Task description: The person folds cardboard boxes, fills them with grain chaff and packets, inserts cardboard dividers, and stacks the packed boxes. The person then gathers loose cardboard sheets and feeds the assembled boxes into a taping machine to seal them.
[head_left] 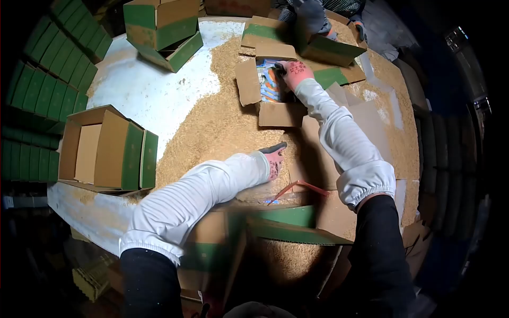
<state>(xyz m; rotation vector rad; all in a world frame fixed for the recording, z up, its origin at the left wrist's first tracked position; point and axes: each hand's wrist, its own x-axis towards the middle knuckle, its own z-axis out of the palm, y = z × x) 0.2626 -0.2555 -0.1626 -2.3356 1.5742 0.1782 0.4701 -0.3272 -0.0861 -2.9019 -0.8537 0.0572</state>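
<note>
My right hand [295,74], in a pink and black glove, reaches into the right side of a small open cardboard box [281,114]. Blue and orange packets [269,85] lie inside it. The fingertips are bent at the packets, and whether they grip one is hidden. My left hand [274,159], gloved alike, rests over the grainy material on the table [207,119], with a finger stretched out to the right and nothing visible in it. A red strap or band [299,183] lies below and right of it.
Open green and brown boxes stand at the left [85,151], back left [177,26] and front [286,216]. Green boxes [50,95] are stacked far left. Across the table, a co-worker's gloved hands [316,21] are near another green box [331,50].
</note>
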